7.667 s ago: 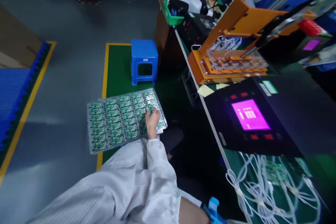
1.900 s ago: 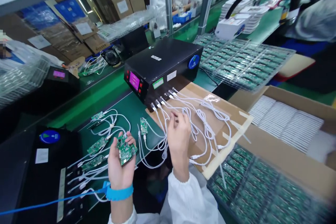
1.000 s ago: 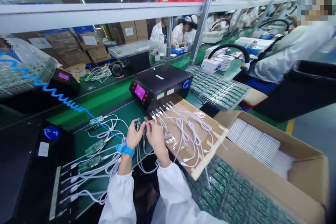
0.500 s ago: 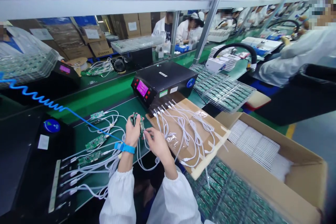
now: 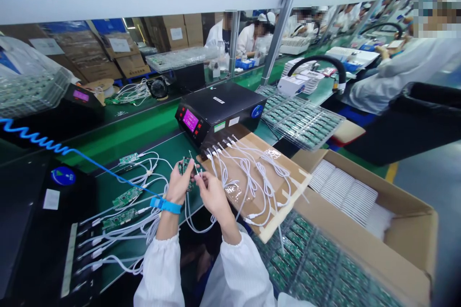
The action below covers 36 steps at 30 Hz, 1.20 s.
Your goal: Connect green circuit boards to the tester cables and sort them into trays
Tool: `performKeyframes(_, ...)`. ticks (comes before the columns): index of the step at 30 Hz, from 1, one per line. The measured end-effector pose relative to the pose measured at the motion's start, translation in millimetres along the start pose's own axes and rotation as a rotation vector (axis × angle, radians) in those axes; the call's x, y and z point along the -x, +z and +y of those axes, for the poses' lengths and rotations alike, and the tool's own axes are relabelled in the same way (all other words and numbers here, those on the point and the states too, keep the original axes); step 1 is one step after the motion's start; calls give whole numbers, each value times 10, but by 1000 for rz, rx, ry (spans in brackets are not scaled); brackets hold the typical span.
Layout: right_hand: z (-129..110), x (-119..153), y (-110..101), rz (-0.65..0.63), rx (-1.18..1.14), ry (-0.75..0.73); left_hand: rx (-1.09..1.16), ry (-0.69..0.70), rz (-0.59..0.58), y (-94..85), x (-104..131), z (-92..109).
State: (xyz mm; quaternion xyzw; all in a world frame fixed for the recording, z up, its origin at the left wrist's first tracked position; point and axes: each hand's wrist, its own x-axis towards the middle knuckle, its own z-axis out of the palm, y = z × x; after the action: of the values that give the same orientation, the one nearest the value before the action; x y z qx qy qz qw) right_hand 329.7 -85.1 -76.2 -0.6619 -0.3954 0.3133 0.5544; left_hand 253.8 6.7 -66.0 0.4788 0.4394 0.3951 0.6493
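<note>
Fingers of the left hand were closed around a small green circuit board, held above the green mat in front of the black tester box; the right hand pinched a white cable at the board.

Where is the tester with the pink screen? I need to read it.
In the head view the tester sits mid-bench, just beyond the hands, behind the cardboard sheet strewn with its white cables, left of the board trays.

Electronics factory: circuit-board trays, workbenches
</note>
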Motion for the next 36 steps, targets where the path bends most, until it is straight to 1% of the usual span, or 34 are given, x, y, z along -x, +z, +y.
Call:
performKeyframes(1,2,6,9,7,25,10,-38,12,-5,-6,11,8)
performKeyframes(3,-5,18,28,18,91,20,-113,56,25,-7,28,22)
performKeyframes(6,-41,33,46,30,148,-17,-165,101,69,8,41,26)
performKeyframes(9,-78,70,28,23,235,-43,-154,86,58,12,21,21)
performKeyframes(10,-82,97,14,7,273,-40,-141,77,75,5,0,28)
performKeyframes(12,-73,171,-18,-29,333,-31,-79,78,178,-29,-61,68)
performKeyframes(14,-51,249,-54,-59,371,-26,8,108,298,-80,-120,144)
performKeyframes(15,-43,275,-77,-70,376,-32,44,127,333,-106,-136,189)
performKeyframes(16,-42,284,-105,-81,365,-43,67,142,337,-128,-137,235)
performKeyframes(18,-66,241,-189,-87,294,-58,83,149,293,-154,-89,314)
performKeyframes(19,-89,189,-245,-61,250,-65,81,140,263,-157,-43,342)
performKeyframes(20,-114,121,-308,-4,221,-69,77,125,234,-155,10,363)
performKeyframes(22,-154,-41,-440,178,264,-58,75,99,199,-143,120,384)
performKeyframes(23,-161,-125,-497,272,339,-37,78,92,191,-139,167,388)
performKeyframes(24,-157,-206,-542,339,431,-1,82,91,186,-137,205,388)
performKeyframes(25,-143,-282,-574,371,522,52,84,94,181,-137,236,387)
performKeyframes(27,-91,-410,-595,353,649,161,74,97,172,-145,277,382)
performKeyframes(29,-33,-501,-579,307,683,206,60,87,161,-154,306,374)
performKeyframes(36,66,-642,-529,278,650,137,43,33,138,-131,376,368)
